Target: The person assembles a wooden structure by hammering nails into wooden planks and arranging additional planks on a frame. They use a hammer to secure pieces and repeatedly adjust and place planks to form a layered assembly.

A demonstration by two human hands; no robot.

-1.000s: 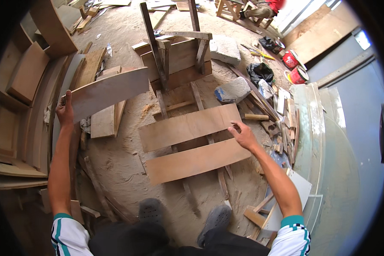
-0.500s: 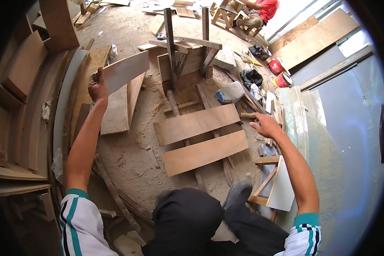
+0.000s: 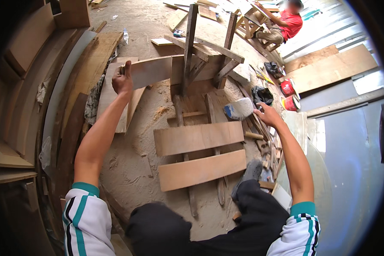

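Observation:
My left hand [image 3: 123,80] is closed round the near-left end of a thin wooden board [image 3: 152,71], thumb on top. The board's other end reaches the upright wooden frame [image 3: 189,51]. My right hand [image 3: 267,114] has its fingers apart at the right edge of a white container [image 3: 242,107] with a blue patch; whether they touch it is unclear. Below that hand lies a wooden handle [image 3: 254,135], its far end lost among scraps. Two wooden slats, an upper slat [image 3: 198,138] and a lower slat [image 3: 202,170], lie across the frame's long rails.
Plywood sheets [image 3: 111,96] lie at left beside stacked curved panels [image 3: 32,51]. At right are a black plastic bag [image 3: 262,94], red cans [image 3: 288,87] and a glass sheet [image 3: 318,162]. A person in red [image 3: 291,24] sits at the far right among wood pieces.
My right hand has moved from the wooden handle up to the white container. My left hand has brought its board right, closer to the upright frame. The view has shifted.

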